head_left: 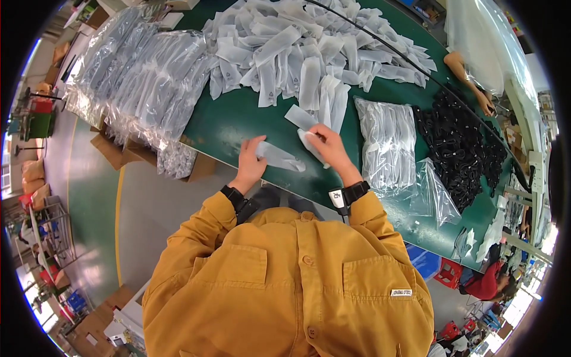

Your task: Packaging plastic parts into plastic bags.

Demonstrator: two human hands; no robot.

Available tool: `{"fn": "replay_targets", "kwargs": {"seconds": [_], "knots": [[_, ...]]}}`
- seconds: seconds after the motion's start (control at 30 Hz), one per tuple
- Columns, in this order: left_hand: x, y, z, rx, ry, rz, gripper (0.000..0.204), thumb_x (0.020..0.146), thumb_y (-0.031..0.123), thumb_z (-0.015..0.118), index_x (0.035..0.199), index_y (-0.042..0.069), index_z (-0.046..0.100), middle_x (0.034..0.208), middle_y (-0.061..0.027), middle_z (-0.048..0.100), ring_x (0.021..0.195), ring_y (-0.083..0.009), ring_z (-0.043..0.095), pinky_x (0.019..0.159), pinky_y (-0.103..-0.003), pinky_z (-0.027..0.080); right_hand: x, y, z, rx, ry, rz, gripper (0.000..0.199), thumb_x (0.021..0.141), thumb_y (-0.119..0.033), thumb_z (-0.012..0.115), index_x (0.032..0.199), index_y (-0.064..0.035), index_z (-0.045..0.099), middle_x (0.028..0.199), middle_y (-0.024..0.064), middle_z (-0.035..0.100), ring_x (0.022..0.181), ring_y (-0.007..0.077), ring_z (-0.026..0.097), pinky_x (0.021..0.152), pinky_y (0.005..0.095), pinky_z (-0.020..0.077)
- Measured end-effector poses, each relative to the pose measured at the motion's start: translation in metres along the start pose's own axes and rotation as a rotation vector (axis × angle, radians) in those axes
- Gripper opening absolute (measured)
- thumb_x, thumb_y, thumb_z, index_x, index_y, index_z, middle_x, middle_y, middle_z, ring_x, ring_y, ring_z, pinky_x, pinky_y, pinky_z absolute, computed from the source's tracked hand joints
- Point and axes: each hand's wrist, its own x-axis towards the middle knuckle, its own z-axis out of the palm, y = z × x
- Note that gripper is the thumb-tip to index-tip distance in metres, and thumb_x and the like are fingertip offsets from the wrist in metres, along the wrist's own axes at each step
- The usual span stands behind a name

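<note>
My left hand (250, 159) pinches the end of a narrow frosted plastic pouch (278, 158) just above the near edge of the green table. My right hand (331, 149) is closed on another frosted pouch (309, 143), which slants down toward me beneath the fingers. Beyond my right fingers, a loose pouch (300, 118) lies at the front of a large pile of similar pouches (279, 44). Whatever the pouches in my hands contain is too faint to make out.
Stacked clear bags of packed pouches (160, 77) fill the left side, above an open cardboard box (202, 166). To the right lie a full clear bag (388, 143), an unfilled plastic bag (437, 190) and a heap of black cables (455, 143). Another person's arm (470, 80) rests at the far right.
</note>
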Motion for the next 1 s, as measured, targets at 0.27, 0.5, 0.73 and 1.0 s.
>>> {"fn": "replay_targets", "kwargs": {"seconds": [0.27,0.5,0.73,1.0], "knots": [[0.019,0.024,-0.003,0.492,-0.306,0.580,0.030,0.077,0.006,0.061,0.106,0.009,0.058,0.109,-0.0109,0.055,0.115,-0.0314,0.050,0.101,-0.051,0.036,0.015,-0.018,0.029,-0.410,0.196,-0.368,0.018,0.087,-0.016,0.064,0.101,-0.0045,0.064,0.098,0.0122,0.064,0.086,0.0325,0.063,0.075,0.0371,0.0511],[0.017,0.034,-0.006,0.576,-0.745,0.351,0.025,0.077,0.008,0.066,0.100,0.007,0.057,0.119,-0.0120,0.054,0.120,-0.0308,0.048,0.107,-0.050,0.032,-0.038,-0.002,0.013,-0.642,0.173,-0.194,0.028,0.079,-0.015,0.070,0.103,-0.0043,0.064,0.098,0.0151,0.062,0.094,0.0350,0.062,0.078,0.0414,0.0511],[0.008,0.038,0.015,0.355,-0.348,0.871,0.023,0.081,0.008,0.054,0.105,0.005,0.053,0.111,-0.0136,0.053,0.112,-0.0308,0.049,0.101,-0.047,0.037,-0.042,0.016,0.028,-0.661,0.086,-0.089,0.029,0.072,-0.012,0.075,0.096,-0.0038,0.060,0.096,0.0144,0.057,0.091,0.0344,0.060,0.076,0.0422,0.0510],[0.016,0.028,0.022,0.382,-0.577,0.732,0.029,0.076,0.005,0.059,0.105,0.002,0.056,0.121,-0.0164,0.050,0.121,-0.0350,0.045,0.106,-0.047,0.034,-0.022,-0.008,0.009,-0.692,0.386,-0.290,0.032,0.069,-0.006,0.073,0.094,-0.0052,0.054,0.091,0.0145,0.053,0.087,0.0344,0.059,0.072,0.0424,0.0509]]}}
